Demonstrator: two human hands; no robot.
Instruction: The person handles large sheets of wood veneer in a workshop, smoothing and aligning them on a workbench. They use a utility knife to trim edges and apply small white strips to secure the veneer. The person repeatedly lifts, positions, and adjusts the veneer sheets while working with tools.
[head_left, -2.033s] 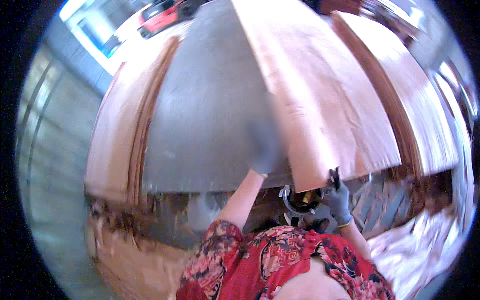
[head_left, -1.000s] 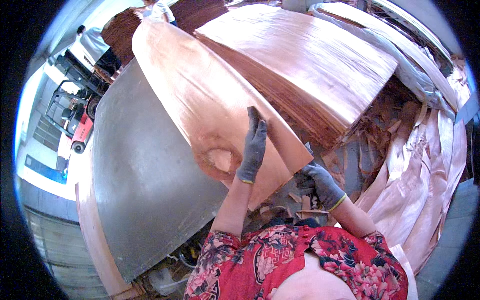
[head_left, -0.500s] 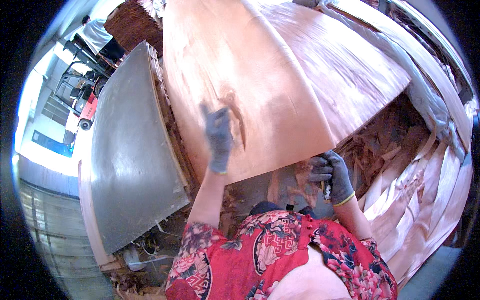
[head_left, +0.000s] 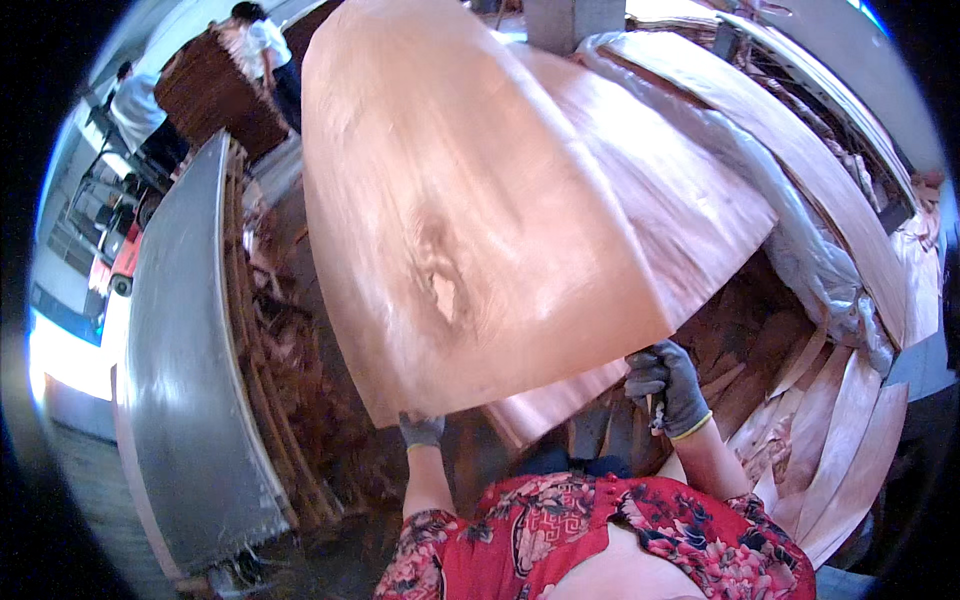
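A large, thin sheet of wood veneer point(head_left: 500, 290), pale orange-brown with a torn knot hole near its lower middle, is raised in front of me and bows upward. Its near left corner is in my gloved left hand point(head_left: 422, 431), whose fingers are mostly hidden under the sheet. My gloved right hand point(head_left: 672, 390) is closed at the near right corner. A small object with a light-coloured end pokes out below the right fingers; its kind cannot be made out. Beneath and to the right lies another, pinker veneer sheet point(head_left: 690, 190).
To my left stands a stack topped by a smooth grey panel point(head_left: 185, 350). Veneer scraps point(head_left: 810, 430) and plastic film point(head_left: 800, 235) lie to the right. Two people point(head_left: 265, 60) are near a brown stack point(head_left: 220, 90) at the far left, close to a red forklift point(head_left: 125, 255).
My left hand has moved from the sheet's face down to its near left corner. The sheet has lifted and shifted left, exposing scraps beside the grey panel. The right hand stays at its corner.
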